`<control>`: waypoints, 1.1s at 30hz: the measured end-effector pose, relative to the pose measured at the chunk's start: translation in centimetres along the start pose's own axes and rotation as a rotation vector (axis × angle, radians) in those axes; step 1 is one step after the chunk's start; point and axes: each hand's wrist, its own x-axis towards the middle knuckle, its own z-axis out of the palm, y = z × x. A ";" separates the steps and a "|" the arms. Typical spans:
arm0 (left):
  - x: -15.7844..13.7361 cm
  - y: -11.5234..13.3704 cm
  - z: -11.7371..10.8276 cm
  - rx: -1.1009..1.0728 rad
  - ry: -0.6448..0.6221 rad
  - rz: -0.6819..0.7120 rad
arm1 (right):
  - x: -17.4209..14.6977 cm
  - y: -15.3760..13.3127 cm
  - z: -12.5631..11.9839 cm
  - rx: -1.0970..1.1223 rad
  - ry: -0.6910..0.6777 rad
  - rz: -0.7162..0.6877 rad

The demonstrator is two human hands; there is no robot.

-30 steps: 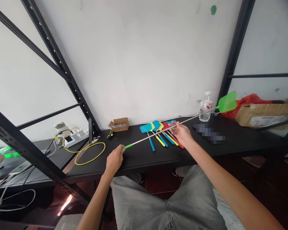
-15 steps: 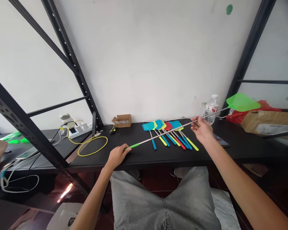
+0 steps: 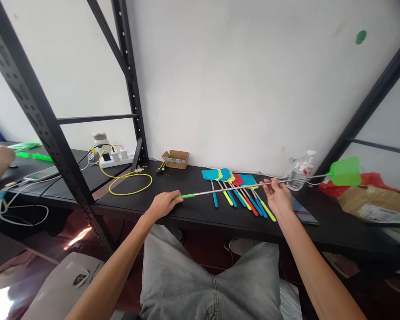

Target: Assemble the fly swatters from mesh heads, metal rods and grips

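Note:
A long green fly swatter (image 3: 346,171) with a thin metal rod stretches across the black table, held in both hands. My left hand (image 3: 166,204) is closed on its green handle at the left end. Farther right, my right hand (image 3: 277,194) pinches the rod between thumb and fingers, with the green mesh head out beyond it. Behind and below the rod, several shorter fly swatters (image 3: 216,199) in blue, yellow and red lie fanned out, heads toward the wall. The rod crosses in front of some of them.
A water bottle (image 3: 301,171) stands by the wall behind my right hand, near a cardboard package (image 3: 376,202). A small open carton (image 3: 176,159), a yellow cable (image 3: 130,194) and a power strip (image 3: 117,161) are at left. Another person's hand (image 3: 0,162) shows beyond the shelf post (image 3: 40,102).
The view has tilted and shifted. The extended swatter now lies more level, its green head turned to show its flat face. Both hands keep their hold on it.

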 end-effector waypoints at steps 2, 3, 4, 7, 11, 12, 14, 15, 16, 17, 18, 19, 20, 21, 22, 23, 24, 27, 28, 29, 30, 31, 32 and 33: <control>0.0 -0.2 0.2 0.002 0.013 0.008 | -0.1 0.1 0.0 0.008 0.001 -0.004; -0.1 -0.2 0.2 0.003 0.018 0.011 | -0.2 0.1 0.1 0.011 0.004 -0.003; -0.1 -0.3 0.3 0.002 0.022 0.014 | -0.3 0.1 0.2 0.013 0.011 0.001; 0.0 -0.4 0.3 0.001 0.023 0.023 | -0.8 0.4 0.7 0.014 0.010 0.020; 0.0 -0.3 0.3 0.013 0.013 0.029 | -2.7 2.2 2.6 0.019 -0.059 0.066; 0.1 -0.2 0.3 0.015 0.012 0.031 | -3.5 3.0 3.4 0.023 -0.087 0.085; 0.0 -0.1 0.2 0.017 0.006 0.039 | -5.6 5.0 5.3 0.020 -0.150 0.129; 0.0 0.0 0.2 0.016 0.003 0.045 | -6.8 6.0 6.3 0.012 -0.179 0.162; 0.0 0.0 0.1 0.014 0.000 0.049 | -7.9 7.1 7.4 0.011 -0.208 0.197; -0.1 0.1 0.1 0.012 -0.001 0.052 | -9.0 8.1 8.4 0.008 -0.245 0.225; -0.1 0.1 0.0 0.010 -0.001 0.053 | -10.0 8.9 9.3 -0.001 -0.269 0.238; -0.1 0.2 0.0 0.008 0.001 0.052 | -10.8 9.6 10.1 -0.012 -0.279 0.230; -0.2 0.2 0.0 0.007 0.002 0.051 | -11.4 10.0 10.7 -0.014 -0.279 0.219; -0.2 0.2 0.0 0.007 0.002 0.050 | -11.7 10.3 11.2 -0.020 -0.281 0.208; -0.2 0.2 0.0 0.009 0.003 0.050 | -11.9 10.4 11.5 -0.027 -0.283 0.198; -0.2 0.2 -0.1 0.011 0.005 0.050 | -11.9 10.4 11.7 -0.034 -0.288 0.192; -0.2 0.2 -0.1 0.012 0.009 0.051 | -11.9 10.3 11.9 -0.043 -0.299 0.189; -0.3 0.3 -0.1 -0.002 0.022 0.058 | -11.7 10.0 12.4 -0.062 -0.327 0.182; -0.3 0.3 -0.2 -0.009 0.023 0.058 | -11.8 10.0 12.6 -0.067 -0.334 0.180; -0.3 0.3 -0.2 -0.017 0.023 0.058 | -11.9 10.0 12.8 -0.074 -0.340 0.178; -0.4 0.4 -0.3 -0.025 0.021 0.057 | -12.1 10.0 13.1 -0.084 -0.350 0.177; -0.4 0.4 -0.3 -0.033 0.019 0.056 | -12.3 10.0 13.4 -0.101 -0.368 0.178; -0.4 0.5 -0.4 -0.044 0.019 0.055 | -12.6 10.1 13.6 -0.124 -0.397 0.182; -0.4 0.5 -0.4 -0.059 0.019 0.054 | -12.8 10.1 13.9 -0.151 -0.433 0.188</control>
